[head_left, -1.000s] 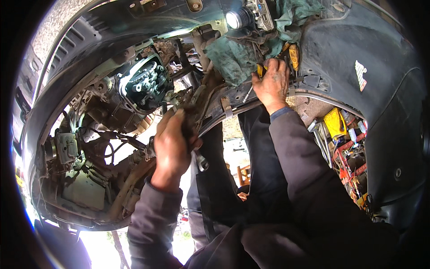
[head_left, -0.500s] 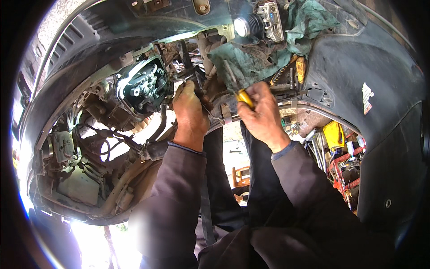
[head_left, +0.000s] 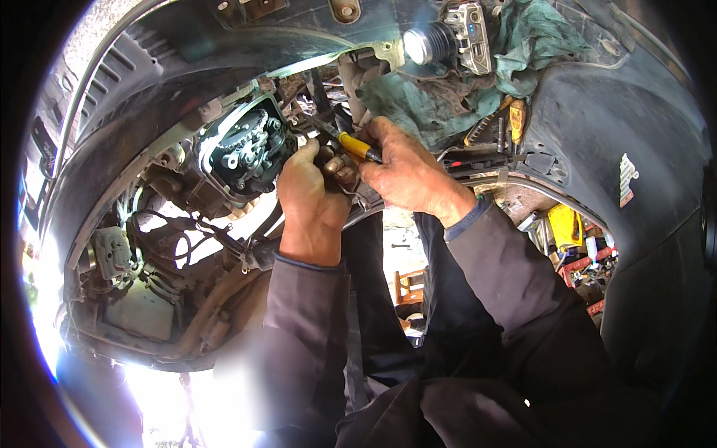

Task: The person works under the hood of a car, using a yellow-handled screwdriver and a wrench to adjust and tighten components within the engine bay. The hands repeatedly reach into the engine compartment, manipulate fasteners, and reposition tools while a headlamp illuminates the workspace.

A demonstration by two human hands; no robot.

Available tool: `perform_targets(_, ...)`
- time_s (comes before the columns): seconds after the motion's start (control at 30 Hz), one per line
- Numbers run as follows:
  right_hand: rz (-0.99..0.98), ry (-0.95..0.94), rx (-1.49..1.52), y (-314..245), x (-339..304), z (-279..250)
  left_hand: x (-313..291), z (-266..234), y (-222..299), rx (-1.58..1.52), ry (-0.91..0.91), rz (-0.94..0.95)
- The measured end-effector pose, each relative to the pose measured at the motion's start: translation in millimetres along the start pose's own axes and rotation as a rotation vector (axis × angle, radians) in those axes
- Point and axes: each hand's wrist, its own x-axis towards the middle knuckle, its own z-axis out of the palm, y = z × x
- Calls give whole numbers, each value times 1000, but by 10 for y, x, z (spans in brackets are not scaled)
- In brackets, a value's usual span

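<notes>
My right hand (head_left: 407, 168) is closed around the black-and-yellow handle of a screwdriver (head_left: 354, 145). Its shaft slants up and left, above my left hand. Close by, my left hand (head_left: 308, 196) has its thumb up and its fingers curled at the right side of an open mechanical housing (head_left: 248, 153). What those fingers grip, if anything, is hidden. Dark metal parts with bolts show inside the housing, which sits in the engine bay of a vehicle.
A lit lamp (head_left: 452, 43) and a teal rag (head_left: 426, 112) lie on the bodywork. To the right are yellow-handled pliers (head_left: 517, 119). Hoses and cables (head_left: 202, 228) run through the bay at left. A dark fender (head_left: 590, 142) bounds the right; beyond the edge are tools and a yellow cloth (head_left: 565, 225).
My right hand has moved left with the screwdriver, bringing it beside my left hand. The screwdriver now points further left. My left hand stays by the housing, and the view has shifted slightly.
</notes>
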Motion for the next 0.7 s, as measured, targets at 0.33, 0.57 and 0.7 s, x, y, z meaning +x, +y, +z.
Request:
perform_targets(0.33, 44, -155, -38, -3, 161, -17, -239, -147, 114, -272, 4, -55)
perform_targets(0.57, 5, -237, -102, -3, 220, -112, -245, -172, 102, -480, -87, -108)
perform_targets(0.7, -24, -257, -79, 6, 244, -118, -237, -122, 126, -508, -135, -140)
